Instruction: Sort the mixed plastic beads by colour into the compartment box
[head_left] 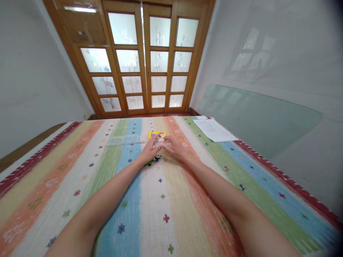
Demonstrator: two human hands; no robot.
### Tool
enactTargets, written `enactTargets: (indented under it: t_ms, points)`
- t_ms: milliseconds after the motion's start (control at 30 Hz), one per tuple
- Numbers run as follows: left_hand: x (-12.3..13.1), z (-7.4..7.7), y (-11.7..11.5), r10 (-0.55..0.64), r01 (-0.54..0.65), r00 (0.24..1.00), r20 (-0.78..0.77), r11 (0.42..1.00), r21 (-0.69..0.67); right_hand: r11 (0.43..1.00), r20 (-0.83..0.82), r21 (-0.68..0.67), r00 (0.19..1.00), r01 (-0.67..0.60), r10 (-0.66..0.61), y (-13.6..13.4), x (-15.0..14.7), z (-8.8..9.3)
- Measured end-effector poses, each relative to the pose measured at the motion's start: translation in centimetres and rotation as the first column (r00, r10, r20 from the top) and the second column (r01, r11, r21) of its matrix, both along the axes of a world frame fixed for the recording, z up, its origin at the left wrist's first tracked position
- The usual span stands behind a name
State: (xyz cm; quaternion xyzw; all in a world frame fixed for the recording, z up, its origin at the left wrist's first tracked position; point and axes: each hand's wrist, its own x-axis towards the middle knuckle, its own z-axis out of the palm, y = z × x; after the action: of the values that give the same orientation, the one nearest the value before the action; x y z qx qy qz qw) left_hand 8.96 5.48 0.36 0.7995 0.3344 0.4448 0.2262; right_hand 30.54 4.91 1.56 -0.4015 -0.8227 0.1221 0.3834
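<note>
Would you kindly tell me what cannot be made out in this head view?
Head view only.
What sits between left hand and right hand: covered by their fingers.
Yellow card: print too small.
Paper sheet: writing too small.
Coloured pieces: tiny, partly under left hand.

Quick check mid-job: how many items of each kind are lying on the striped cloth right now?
Yellow card: 1
Clear plastic packaging: 1
White paper sheet: 1
Heap of small coloured pieces: 1 (pieces too small to count)
Total: 4
</note>
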Motion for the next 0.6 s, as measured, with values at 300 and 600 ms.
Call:
enactTargets:
  t_ms: [300,600]
  points:
    - [0.2,-0.4,-1.9,-0.073,0.073,0.997,0.007,0.994,-0.078,0.984,-0.055,-0.089,0.986,0.154,-0.159,0.3,-0.1,-0.7]
    - [-0.6,0.5,-1.9,-0.07,0.073,0.984,-0.166,0.997,0.015,0.948,-0.438,-0.317,0.88,0.04,-0.184,2.6,1.0,-0.8]
